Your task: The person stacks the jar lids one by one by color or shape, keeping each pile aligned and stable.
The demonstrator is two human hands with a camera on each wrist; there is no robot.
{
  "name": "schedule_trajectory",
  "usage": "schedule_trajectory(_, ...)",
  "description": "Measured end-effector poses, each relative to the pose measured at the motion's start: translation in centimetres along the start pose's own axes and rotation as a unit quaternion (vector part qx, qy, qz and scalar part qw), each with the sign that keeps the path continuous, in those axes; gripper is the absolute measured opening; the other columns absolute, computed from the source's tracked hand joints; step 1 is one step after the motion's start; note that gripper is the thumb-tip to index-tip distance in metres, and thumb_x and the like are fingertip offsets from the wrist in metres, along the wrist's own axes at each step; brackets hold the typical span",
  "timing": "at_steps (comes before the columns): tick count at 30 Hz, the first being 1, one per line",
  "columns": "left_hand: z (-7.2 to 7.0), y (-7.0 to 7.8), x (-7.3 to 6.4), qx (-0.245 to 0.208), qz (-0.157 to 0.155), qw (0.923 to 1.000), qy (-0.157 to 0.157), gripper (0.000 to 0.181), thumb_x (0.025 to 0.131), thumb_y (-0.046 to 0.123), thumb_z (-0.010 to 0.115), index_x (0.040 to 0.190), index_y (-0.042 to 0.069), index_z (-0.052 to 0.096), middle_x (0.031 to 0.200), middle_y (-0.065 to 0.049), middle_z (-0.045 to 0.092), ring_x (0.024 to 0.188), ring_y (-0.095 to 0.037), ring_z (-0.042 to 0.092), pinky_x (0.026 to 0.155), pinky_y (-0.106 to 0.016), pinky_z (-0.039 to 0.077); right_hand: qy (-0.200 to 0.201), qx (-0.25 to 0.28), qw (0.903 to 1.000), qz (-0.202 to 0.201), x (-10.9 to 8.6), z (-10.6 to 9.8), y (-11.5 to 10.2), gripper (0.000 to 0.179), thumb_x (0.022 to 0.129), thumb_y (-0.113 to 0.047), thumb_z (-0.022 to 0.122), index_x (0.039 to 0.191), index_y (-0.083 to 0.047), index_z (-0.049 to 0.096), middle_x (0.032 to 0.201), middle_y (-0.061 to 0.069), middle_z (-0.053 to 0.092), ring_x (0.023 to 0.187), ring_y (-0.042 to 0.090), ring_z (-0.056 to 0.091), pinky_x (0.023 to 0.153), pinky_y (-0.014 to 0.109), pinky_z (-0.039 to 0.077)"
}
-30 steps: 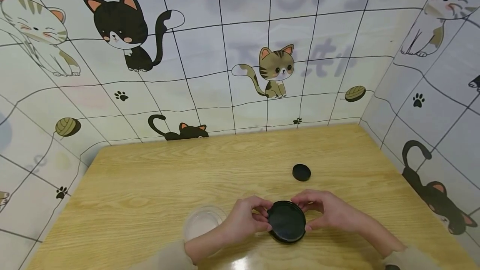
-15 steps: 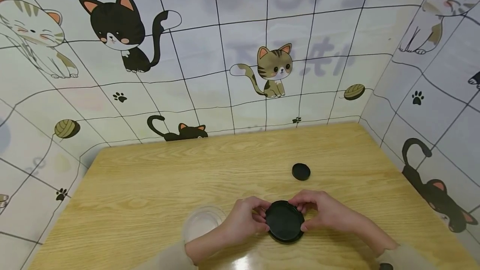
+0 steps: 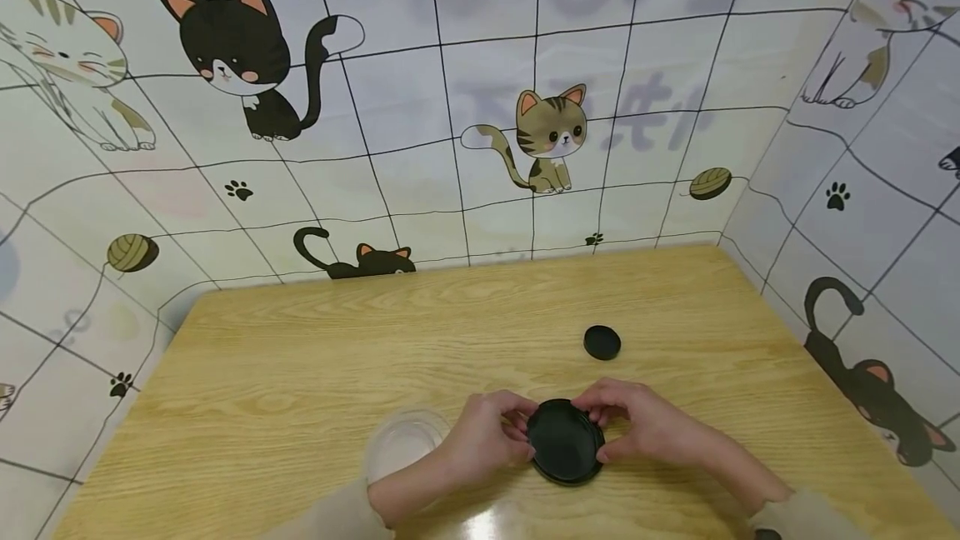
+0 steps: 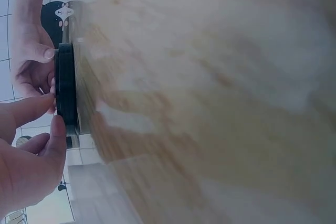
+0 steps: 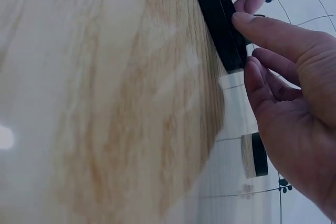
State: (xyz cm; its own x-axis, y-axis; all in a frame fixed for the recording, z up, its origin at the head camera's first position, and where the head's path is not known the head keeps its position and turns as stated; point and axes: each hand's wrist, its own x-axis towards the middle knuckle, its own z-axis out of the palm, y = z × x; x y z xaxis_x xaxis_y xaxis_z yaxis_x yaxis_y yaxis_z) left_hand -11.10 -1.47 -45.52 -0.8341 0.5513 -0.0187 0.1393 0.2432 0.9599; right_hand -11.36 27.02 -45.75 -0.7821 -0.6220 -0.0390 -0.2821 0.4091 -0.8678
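A round, shallow black lid-like disc (image 3: pixel 566 442) is between both hands near the front of the table, and in the left wrist view its dark side (image 4: pixel 65 85) appears edge-on, with a seam around it. My left hand (image 3: pixel 483 436) pinches its left rim between thumb and fingers. On the opposite side, my right hand (image 3: pixel 645 423) grips the right rim with thumb and fingertips, also visible in the right wrist view (image 5: pixel 294 72). Whether the disc touches the table or sits just above it, I cannot tell. Its underside is hidden.
A smaller black disc (image 3: pixel 602 342) lies farther back, beyond my right hand. Left of my left hand is a clear round container (image 3: pixel 401 440), partly covered by the forearm. Cat-patterned walls (image 3: pixel 420 173) enclose the wooden table (image 3: pixel 315 357) at the back and sides.
The black disc and both hands have shifted slightly left, the right hand drawing a little closer to the left. Both hands have kept their hold on the rim.
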Motion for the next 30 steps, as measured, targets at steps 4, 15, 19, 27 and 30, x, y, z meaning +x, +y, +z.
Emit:
schedule_trajectory(4,-0.3,0.0,-0.2,-0.002,-0.003,1.0,0.009,0.046,0.071,-0.019,0.082,0.115,-0.011,0.069,0.091,-0.013,0.068,0.077,-0.007,0.067,0.07,-0.02,0.057,-0.004,0.03,0.9995,-0.005,0.2,0.2,0.0,0.056,0.081,-0.01,0.088,0.131,0.0,0.063,0.121,0.009,0.062,0.098,0.016,0.061,0.086,0.029,0.054)
schedule_trajectory(15,-2.0,1.0,0.4,-0.021,0.018,0.9995,0.011,0.046,0.079,-0.014,0.081,0.123,-0.008,0.066,0.116,-0.021,0.064,0.1,-0.032,0.066,0.081,-0.025,0.058,0.036,0.071,0.9953,-0.055,0.2,-1.0,-0.1,0.05,0.084,-0.003,0.083,0.127,0.009,0.061,0.115,0.026,0.06,0.095,0.026,0.061,0.086,0.029,0.055)
schedule_trajectory(19,-2.7,1.9,1.7,-0.013,0.041,0.999,0.012,0.046,0.082,-0.011,0.08,0.125,-0.005,0.066,0.118,-0.018,0.064,0.103,-0.036,0.064,0.084,-0.026,0.057,0.055,0.057,0.9949,-0.063,0.1,-2.2,-0.7,0.047,0.086,0.0,0.081,0.128,0.007,0.061,0.112,0.027,0.06,0.096,0.027,0.061,0.087,0.03,0.055)
schedule_trajectory(27,-3.4,3.9,7.0,0.014,0.037,0.9988,0.028,0.048,0.084,0.004,0.085,0.129,0.006,0.068,0.122,-0.008,0.066,0.111,-0.034,0.063,0.085,-0.027,0.056,0.133,0.001,0.9896,-0.055,0.3,-5.4,-0.4,0.045,0.086,0.0,0.081,0.126,0.006,0.064,0.114,0.02,0.065,0.095,0.023,0.064,0.084,0.027,0.055)
schedule_trajectory(30,-3.0,3.4,8.9,0.015,0.03,0.9992,0.022,0.05,0.085,0.005,0.084,0.131,0.008,0.066,0.125,-0.008,0.064,0.115,-0.036,0.062,0.082,-0.026,0.056,0.16,-0.016,0.9868,-0.022,0.4,-6.2,0.2,0.046,0.086,-0.001,0.081,0.127,0.009,0.063,0.115,0.024,0.065,0.095,0.022,0.065,0.083,0.025,0.055)
